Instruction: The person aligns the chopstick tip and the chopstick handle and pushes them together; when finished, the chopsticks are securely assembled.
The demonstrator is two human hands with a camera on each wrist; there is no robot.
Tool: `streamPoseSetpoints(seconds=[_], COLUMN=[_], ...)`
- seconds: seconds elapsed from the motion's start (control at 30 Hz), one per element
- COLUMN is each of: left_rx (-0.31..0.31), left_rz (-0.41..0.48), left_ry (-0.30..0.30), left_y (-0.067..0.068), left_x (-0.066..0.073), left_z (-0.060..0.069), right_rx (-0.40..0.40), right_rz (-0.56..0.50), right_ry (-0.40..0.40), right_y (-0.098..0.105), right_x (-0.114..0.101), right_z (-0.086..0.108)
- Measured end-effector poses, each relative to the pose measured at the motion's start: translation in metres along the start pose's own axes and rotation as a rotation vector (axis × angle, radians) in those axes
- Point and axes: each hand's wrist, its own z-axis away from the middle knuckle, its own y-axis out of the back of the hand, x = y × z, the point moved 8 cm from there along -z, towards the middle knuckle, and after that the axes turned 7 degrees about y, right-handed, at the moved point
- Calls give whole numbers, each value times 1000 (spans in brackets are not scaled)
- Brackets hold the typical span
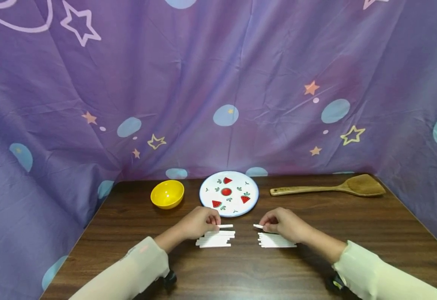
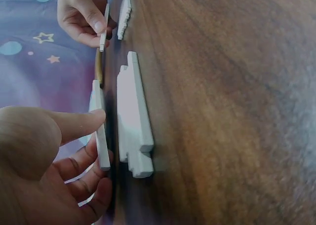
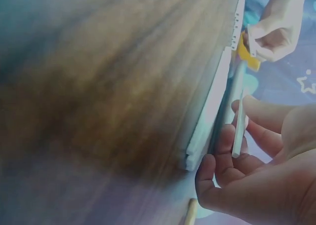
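Note:
My left hand (image 1: 200, 224) pinches a slim white square-edged stick (image 2: 100, 131) between thumb and fingers. Just in front of me on the table, below that hand, lies a row of similar white sticks (image 1: 215, 239) side by side, their ends uneven. On the other side, my right hand (image 1: 283, 225) pinches another white stick (image 3: 239, 129), held over a second row of white sticks (image 1: 276, 240). The ends of the two held sticks point toward each other with a gap between them. The right hand covers part of its stick in the head view.
Behind the hands stands a white plate (image 1: 211, 192) with watermelon pictures and a blue rim. A yellow bowl (image 1: 167, 194) is to its left, and a wooden spatula (image 1: 360, 185) lies to its right. A purple curtain (image 1: 188, 83) hangs behind the brown wooden table (image 1: 390, 241).

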Motion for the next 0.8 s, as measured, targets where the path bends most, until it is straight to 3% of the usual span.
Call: streamPoseSetpoints(seconds=[0.13,0.37,0.5,0.63,0.8], left_rx=[3,-6,-17,16,29], left_rz=[-51,-146,-137,-102,-32], left_ry=[-30,-169,-207,-233,-191], left_y=[6,12,12,14,15], left_x=[6,23,27,30,32], left_z=[4,15,17,17,12], right_rx=[3,33,43,41,41], right_rz=[29,33,36,-7,-13], right_ry=[30,102,119,130,157], right_y=[4,13,14,14,14], right_x=[-5,-17,-18,-17,-20], right_z=[-3,-7,-5,-4,-6])
